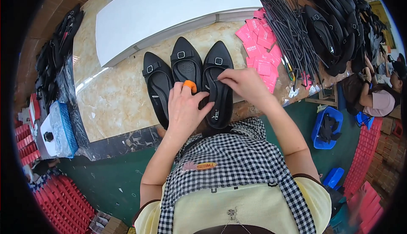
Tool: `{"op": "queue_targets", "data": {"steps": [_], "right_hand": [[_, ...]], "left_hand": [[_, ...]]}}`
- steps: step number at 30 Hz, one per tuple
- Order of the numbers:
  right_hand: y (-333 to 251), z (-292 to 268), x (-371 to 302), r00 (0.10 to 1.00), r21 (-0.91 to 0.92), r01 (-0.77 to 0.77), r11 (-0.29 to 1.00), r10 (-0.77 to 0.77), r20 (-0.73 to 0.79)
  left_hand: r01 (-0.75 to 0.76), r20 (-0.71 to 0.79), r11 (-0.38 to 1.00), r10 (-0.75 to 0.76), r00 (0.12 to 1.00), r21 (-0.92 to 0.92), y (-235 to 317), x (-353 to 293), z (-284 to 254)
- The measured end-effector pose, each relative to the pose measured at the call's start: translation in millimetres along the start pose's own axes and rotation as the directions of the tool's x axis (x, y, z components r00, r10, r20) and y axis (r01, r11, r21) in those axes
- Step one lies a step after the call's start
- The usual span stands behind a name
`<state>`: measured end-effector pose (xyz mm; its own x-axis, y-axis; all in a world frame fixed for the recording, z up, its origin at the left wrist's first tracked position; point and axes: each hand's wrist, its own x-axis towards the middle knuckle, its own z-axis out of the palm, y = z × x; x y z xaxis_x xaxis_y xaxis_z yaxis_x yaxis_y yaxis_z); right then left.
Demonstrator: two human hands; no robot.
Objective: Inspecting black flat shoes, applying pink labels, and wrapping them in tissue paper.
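Three black pointed flat shoes with square buckles lie side by side, toes away from me: a left shoe (158,81), a middle shoe (183,62) and a right shoe (220,102). My left hand (182,109) rests over the middle shoe, an orange finger cover (190,85) on one finger. Its thumb and forefinger are apart and reach to the right shoe's near side. My right hand (246,85) is closed in a pinch over the right shoe's opening, below the buckle. A small thin piece shows at the fingertips, too small to name.
A white board (169,13) stands along the back of the marbled table (114,102). Pink cards (260,43) and a heap of thin black sticks (288,30) lie to the right. More black shoes (326,39) are piled beyond. A blue basket (327,126) stands on the floor; a person sits at far right.
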<state>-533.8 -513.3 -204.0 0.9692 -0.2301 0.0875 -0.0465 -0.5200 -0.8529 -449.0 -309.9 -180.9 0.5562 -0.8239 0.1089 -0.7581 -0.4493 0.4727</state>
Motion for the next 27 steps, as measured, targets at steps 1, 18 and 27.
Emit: {"op": "queue_targets", "data": {"steps": [1,18,27], "right_hand": [[3,7,2,0.997,-0.235,0.073,0.969,-0.066,0.035],[15,30,7,0.944,-0.579,0.328,0.746,-0.267,0.191],[14,35,10,0.952,-0.615,0.301,0.728,-0.264,0.153]], "left_hand": [[0.024,0.014,0.999,-0.025,1.000,0.030,0,1,-2],[0.075,0.052,0.996,-0.077,0.996,0.054,-2,-2,1],[0.042,0.039,0.997,-0.044,0.998,0.062,-1,-1,0]]}}
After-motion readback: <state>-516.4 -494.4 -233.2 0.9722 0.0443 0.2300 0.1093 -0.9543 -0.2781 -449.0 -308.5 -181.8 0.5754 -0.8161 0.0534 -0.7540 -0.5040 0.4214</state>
